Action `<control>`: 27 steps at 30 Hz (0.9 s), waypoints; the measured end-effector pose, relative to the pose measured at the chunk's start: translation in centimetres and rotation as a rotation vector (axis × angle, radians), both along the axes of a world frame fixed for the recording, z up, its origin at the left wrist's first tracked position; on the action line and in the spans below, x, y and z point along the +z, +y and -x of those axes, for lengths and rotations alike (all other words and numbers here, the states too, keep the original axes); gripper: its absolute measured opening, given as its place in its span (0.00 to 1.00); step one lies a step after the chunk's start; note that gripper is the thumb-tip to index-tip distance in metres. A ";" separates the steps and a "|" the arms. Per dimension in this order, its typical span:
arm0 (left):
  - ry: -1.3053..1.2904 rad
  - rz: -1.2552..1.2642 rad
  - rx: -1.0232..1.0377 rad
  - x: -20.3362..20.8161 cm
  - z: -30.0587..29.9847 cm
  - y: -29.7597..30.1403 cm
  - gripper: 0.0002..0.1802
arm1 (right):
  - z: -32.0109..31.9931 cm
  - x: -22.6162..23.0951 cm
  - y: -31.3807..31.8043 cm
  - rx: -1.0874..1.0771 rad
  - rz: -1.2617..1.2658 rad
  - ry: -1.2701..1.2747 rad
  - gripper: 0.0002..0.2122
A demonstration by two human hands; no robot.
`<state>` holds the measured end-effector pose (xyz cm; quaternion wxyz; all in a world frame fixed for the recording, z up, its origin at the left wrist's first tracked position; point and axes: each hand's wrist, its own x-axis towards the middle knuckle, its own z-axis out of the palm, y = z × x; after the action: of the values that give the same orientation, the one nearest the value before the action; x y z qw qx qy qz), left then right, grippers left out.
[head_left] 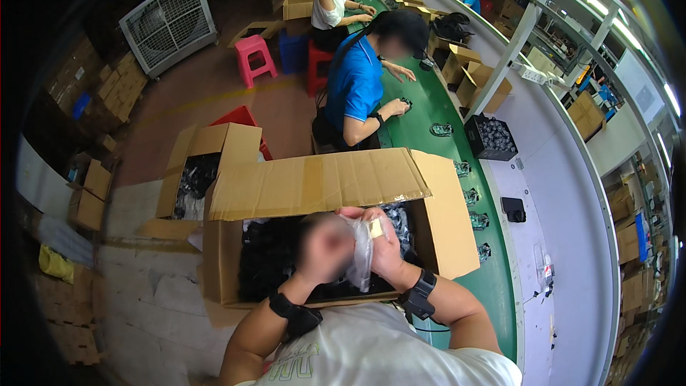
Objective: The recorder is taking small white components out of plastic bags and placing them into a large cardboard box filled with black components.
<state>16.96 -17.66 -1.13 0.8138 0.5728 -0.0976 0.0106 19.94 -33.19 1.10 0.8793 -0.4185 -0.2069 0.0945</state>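
Over an open cardboard box (318, 182), both my hands are close together. My right hand (388, 249) is closed around a crumpled clear plastic bag (362, 261) with a small pale yellow patch near its top. My left hand (325, 249) is beside the bag's left edge. A blur covers it, so how its fingers lie does not show. What the bag contains, if anything, I cannot make out. Below my hands, the box holds dark black items (268, 257) and clear plastic wrapping, partly hidden by my hands and wrists.
A green conveyor belt (436, 154) with several small circuit-like assemblies (479, 221) runs along the right. Beyond the box, a person in a blue shirt (357, 86) works at it. A black bin (491, 138) stands beside the belt. Another open carton (182, 179) is at left.
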 end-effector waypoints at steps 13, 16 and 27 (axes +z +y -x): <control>0.165 0.008 0.003 4.2 1.9 0.5 0.12 | -0.4 0.3 -0.6 -0.206 0.523 -0.463 0.23; 0.236 -0.171 0.195 1.2 0.4 0.8 0.11 | -0.2 2.1 -1.3 -0.441 0.611 -0.957 0.26; 0.471 0.230 -0.499 0.7 -0.5 4.6 0.18 | 0.5 2.6 0.2 -0.124 1.085 -0.928 0.28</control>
<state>17.45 -13.07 -0.39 0.8506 0.4227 -0.0426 -0.3097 19.45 -33.01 3.74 0.3723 -0.8048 -0.4591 -0.0540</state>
